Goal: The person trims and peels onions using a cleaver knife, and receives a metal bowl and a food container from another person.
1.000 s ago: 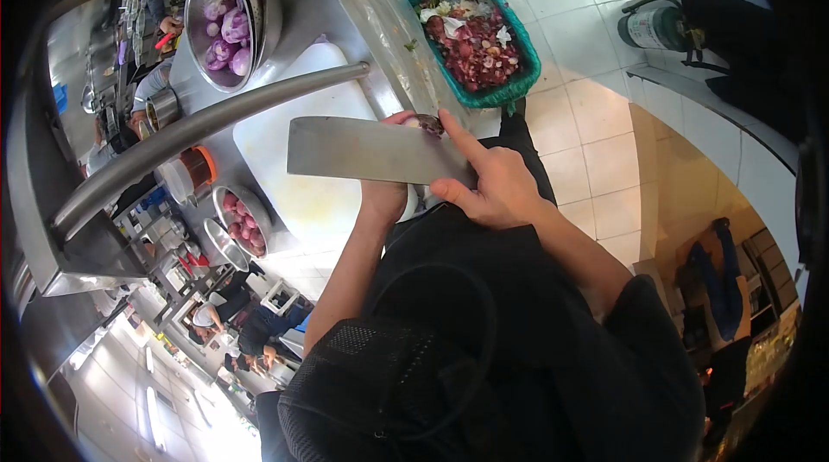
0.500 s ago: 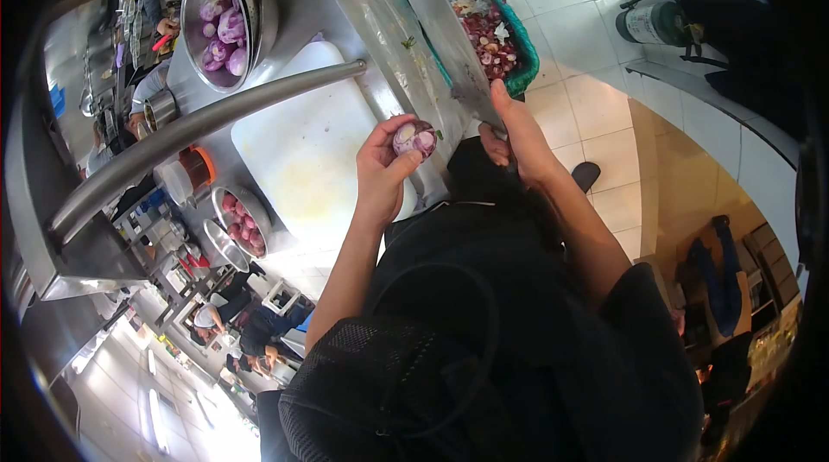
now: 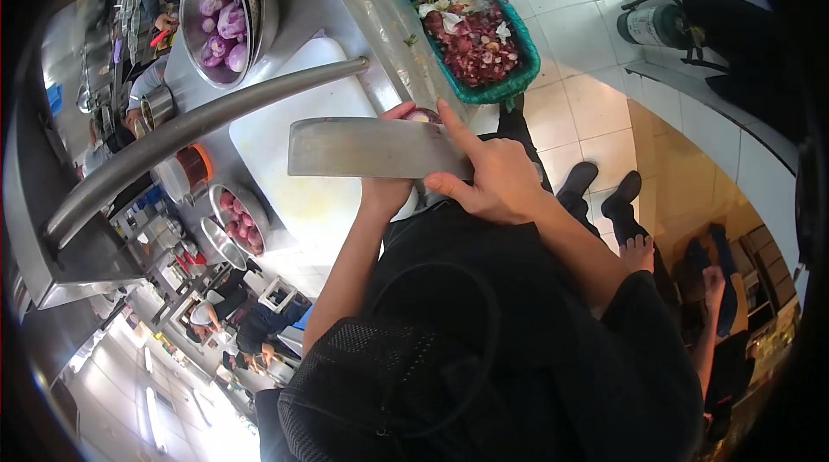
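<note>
My right hand (image 3: pixel 499 175) is closed around the handle end of a broad-bladed cleaver (image 3: pixel 371 148), index finger stretched along the blade. The flat of the blade lies across in front of my left hand (image 3: pixel 385 196) and hides most of its fingers. A red onion (image 3: pixel 421 116) in my left hand shows only in part above the blade's upper edge. Below both hands lies a white cutting board (image 3: pixel 294 203), stained faintly yellow.
A steel bowl of peeled purple onions (image 3: pixel 192 52) and another of red onions (image 3: pixel 262 237) stand left. A metal bar (image 3: pixel 207 117) crosses above the board. A green-lined bin (image 3: pixel 528 52) of peelings is on the floor. Another person's hand (image 3: pixel 637 252) and shoes appear right.
The cleaver has swung from beside the bin to across the front of my left hand and the onion. Another person has come into view at the right.
</note>
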A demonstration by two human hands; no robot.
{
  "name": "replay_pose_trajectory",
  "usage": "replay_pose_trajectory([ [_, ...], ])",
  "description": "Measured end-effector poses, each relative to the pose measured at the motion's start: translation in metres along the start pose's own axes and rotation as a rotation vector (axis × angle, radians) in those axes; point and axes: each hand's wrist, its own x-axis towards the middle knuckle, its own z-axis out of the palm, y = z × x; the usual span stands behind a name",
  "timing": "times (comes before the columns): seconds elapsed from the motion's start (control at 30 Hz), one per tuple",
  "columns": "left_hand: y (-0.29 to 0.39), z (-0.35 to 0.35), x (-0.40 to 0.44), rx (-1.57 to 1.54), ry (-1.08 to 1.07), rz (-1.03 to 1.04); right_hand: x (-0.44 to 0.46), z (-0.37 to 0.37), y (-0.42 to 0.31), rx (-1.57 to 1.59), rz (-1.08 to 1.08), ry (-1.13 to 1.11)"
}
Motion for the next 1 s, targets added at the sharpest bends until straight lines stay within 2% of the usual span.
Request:
replay_pose_trajectory([
  [0.1,-0.004,0.0,0.0,0.054,0.008,0.006,0.002,0.0,0.001,-0.018,-0.007,0.013],
  [0.17,-0.008,-0.001,-0.002,-0.038,-0.028,-0.016,0.004,0.0,0.004,-0.003,0.006,0.012],
  [0.2,-0.003,0.001,-0.001,-0.038,-0.03,-0.014,0.007,0.002,0.01,0.123,0.055,0.033],
  [0.23,0.005,0.006,-0.001,-0.223,-0.048,-0.1,0.01,0.005,0.017,0.251,0.103,0.052],
  [0.27,0.01,0.009,-0.001,-0.407,-0.067,-0.187,0.013,0.01,0.026,0.251,0.102,0.052],
  [0.33,0.01,0.008,-0.001,-0.409,-0.049,-0.173,0.021,0.016,0.043,0.961,0.204,0.041],
  [0.4,0.01,0.005,0.002,-0.407,-0.074,-0.099,0.024,0.004,0.05,0.991,0.287,0.024],
  [0.47,0.006,0.007,0.001,-0.449,-0.066,-0.114,0.025,0.0,0.051,1.02,0.366,0.014],
  [0.53,0.003,0.005,-0.002,-0.485,-0.064,-0.133,0.024,0.007,0.048,0.928,0.223,0.071],
  [0.57,0.002,0.005,-0.003,-0.517,-0.069,-0.157,0.022,0.014,0.046,0.927,0.224,0.079],
  [0.63,0.001,0.004,-0.004,-0.556,-0.086,-0.167,0.019,0.031,0.042,0.772,0.043,0.18],
  [0.73,-0.004,-0.005,-0.004,-0.719,-0.098,-0.25,0.011,0.044,0.037,0.531,0.001,0.253],
  [0.77,-0.009,-0.007,-0.005,-0.668,-0.121,-0.22,0.005,0.045,0.036,0.523,-0.001,0.269],
  [0.83,-0.014,-0.011,-0.008,-0.627,-0.152,-0.177,-0.006,0.035,0.018,0.254,-0.004,0.212],
  [0.9,-0.017,-0.016,-0.012,-0.526,-0.116,-0.087,-0.011,0.041,0.005,0.135,-0.028,0.221],
  [1.0,-0.025,-0.028,-0.019,-0.541,-0.096,-0.112,-0.016,0.052,-0.027,-0.066,-0.031,0.194],
])
